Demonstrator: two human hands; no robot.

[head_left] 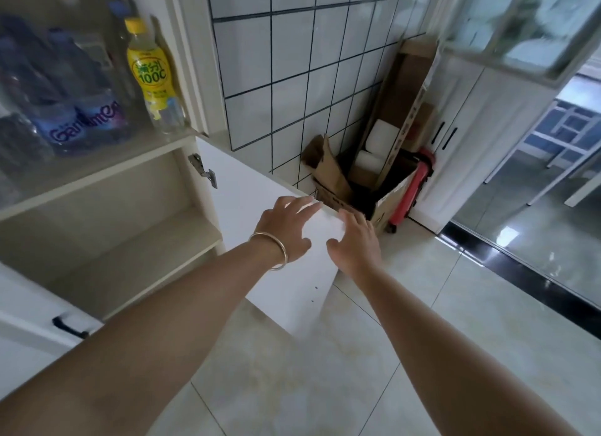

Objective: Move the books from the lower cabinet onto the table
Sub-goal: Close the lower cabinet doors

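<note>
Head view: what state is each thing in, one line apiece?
Cabinet door: swung open, both hands on it.
Lower cabinet: open, no books on the visible shelves.
Left hand: fingers straight, on the door.
Right hand: fingers straight, at the door's edge.
Yellow bottle: upright, capped.
Cardboard box: flaps open.

Legible markings, two items on the upper cabinet shelf (97,162):

1. Yellow drink bottle (153,74): label reads "100C" beneath Chinese characters too small to read reliably.
2. Shrink-wrapped pack of water bottles (65,110): purple lettering, apparently "Ganten", partly distorted.
</note>
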